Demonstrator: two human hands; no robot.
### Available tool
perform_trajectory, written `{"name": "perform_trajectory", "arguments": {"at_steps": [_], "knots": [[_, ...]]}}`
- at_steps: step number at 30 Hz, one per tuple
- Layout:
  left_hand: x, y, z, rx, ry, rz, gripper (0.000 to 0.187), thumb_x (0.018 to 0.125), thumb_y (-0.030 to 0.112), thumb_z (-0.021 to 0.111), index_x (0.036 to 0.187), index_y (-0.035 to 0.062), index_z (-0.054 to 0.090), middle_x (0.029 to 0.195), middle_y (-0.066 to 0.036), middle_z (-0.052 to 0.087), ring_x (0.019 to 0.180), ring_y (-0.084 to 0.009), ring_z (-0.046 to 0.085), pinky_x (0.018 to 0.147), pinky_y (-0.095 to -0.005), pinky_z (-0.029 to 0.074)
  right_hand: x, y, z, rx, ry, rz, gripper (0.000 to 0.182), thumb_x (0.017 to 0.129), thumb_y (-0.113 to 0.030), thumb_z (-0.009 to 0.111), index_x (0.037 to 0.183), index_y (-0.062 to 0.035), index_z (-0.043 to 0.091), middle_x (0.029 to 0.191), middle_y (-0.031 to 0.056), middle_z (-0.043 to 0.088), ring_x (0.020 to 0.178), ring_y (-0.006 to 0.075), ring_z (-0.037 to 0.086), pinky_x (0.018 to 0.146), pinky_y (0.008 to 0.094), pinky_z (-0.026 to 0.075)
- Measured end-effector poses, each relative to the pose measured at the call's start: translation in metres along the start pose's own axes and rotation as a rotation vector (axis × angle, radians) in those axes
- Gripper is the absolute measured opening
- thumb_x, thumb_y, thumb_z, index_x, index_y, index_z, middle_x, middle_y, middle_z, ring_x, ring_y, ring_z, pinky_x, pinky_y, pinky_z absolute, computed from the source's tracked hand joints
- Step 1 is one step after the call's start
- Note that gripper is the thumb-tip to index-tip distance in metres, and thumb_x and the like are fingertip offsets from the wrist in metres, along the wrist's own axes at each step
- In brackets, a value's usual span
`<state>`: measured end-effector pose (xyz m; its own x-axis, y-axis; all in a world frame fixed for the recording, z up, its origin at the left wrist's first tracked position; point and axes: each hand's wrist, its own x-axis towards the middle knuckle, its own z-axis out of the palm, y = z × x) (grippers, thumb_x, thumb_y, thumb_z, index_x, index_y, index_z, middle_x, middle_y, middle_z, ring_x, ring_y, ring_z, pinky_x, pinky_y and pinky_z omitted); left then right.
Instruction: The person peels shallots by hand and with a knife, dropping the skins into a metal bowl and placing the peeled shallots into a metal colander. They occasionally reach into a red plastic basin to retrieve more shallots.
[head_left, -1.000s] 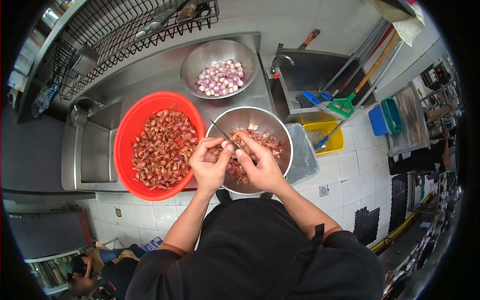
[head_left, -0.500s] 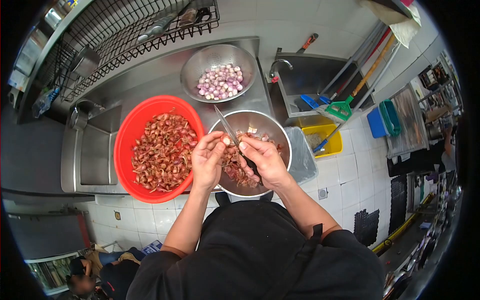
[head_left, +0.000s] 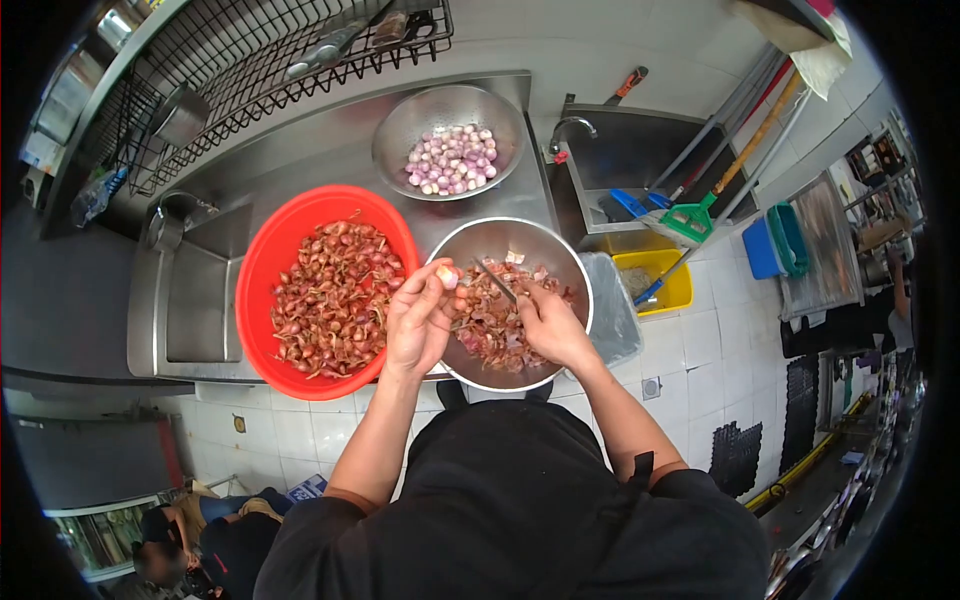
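Note:
Pinched in the fingertips of my left hand (head_left: 418, 318) is a pale, peeled shallot (head_left: 448, 277), held over the left rim of a steel bowl (head_left: 583, 300). That bowl holds reddish shallot skins (head_left: 500, 335). My right hand (head_left: 550, 322) grips a knife (head_left: 496, 280) above the skins, its blade pointing up and left. To the left stands a red tub (head_left: 250, 300) full of unpeeled shallots (head_left: 340, 300). Behind the bowl, a steel colander (head_left: 395, 125) contains peeled shallots (head_left: 455, 160).
A sink (head_left: 200, 315) lies at the left, and another basin with a faucet (head_left: 575, 125) at the back right. A wire rack (head_left: 270, 90) hangs above the counter. A yellow bucket (head_left: 680, 290) and a green dustpan (head_left: 690, 220) stand at right. Two people are at the lower left.
My hands have moved apart. The knife has swung away from the shallot, down and right over the skins. The shallot in my left hand now shows more pale surface.

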<state>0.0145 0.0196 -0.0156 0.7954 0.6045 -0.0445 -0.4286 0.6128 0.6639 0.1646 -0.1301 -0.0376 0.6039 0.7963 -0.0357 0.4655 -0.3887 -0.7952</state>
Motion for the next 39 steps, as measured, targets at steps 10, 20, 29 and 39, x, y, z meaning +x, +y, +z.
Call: {"name": "perform_trajectory", "arguments": {"at_steps": [10, 20, 29, 39], "knots": [[0.001, -0.003, -0.003, 0.126, -0.052, 0.101, 0.029, 0.096, 0.008, 0.062, 0.123, -0.0022, 0.06, 0.115, -0.014, 0.067, 0.092, -0.0145, 0.064, 0.078, -0.0265, 0.053, -0.03, -0.066, -0.02, 0.701, -0.126, -0.115, 0.029, 0.099, -0.008, 0.054, 0.125, -0.0001, 0.045, 0.074, 0.0033, 0.06, 0.072, 0.0068, 0.056, 0.066, 0.0265, 0.045], [0.004, -0.002, 0.003, 0.221, -0.028, 0.231, 0.028, 0.093, 0.007, 0.066, 0.119, -0.0017, 0.062, 0.113, -0.015, 0.068, 0.096, -0.0153, 0.065, 0.08, -0.0267, 0.054, -0.035, -0.079, -0.006, 0.43, 0.12, -0.252, 0.021, 0.095, -0.013, 0.058, 0.112, -0.0034, 0.049, 0.073, 0.0172, 0.066, 0.069, 0.0354, 0.068, 0.062, 0.0426, 0.049], [-0.003, -0.013, 0.022, -0.044, 0.038, 0.144, 0.028, 0.095, 0.012, 0.064, 0.121, 0.0012, 0.061, 0.115, -0.014, 0.066, 0.096, -0.0166, 0.063, 0.085, -0.0282, 0.052, -0.034, -0.078, -0.011, 0.327, 0.109, -0.23, 0.027, 0.094, -0.014, 0.06, 0.117, -0.0039, 0.051, 0.08, 0.019, 0.067, 0.072, 0.0375, 0.068, 0.062, 0.0424, 0.052], [-0.014, -0.008, 0.036, 0.104, -0.037, 0.232, 0.029, 0.088, -0.002, 0.069, 0.116, -0.0038, 0.062, 0.11, -0.013, 0.069, 0.1, -0.0179, 0.067, 0.09, -0.029, 0.054, -0.033, -0.088, -0.024, 0.293, 0.171, -0.49, 0.037, 0.092, -0.007, 0.06, 0.129, -0.0035, 0.062, 0.089, 0.0145, 0.068, 0.067, 0.0246, 0.066, 0.064, 0.0335, 0.052]]}}
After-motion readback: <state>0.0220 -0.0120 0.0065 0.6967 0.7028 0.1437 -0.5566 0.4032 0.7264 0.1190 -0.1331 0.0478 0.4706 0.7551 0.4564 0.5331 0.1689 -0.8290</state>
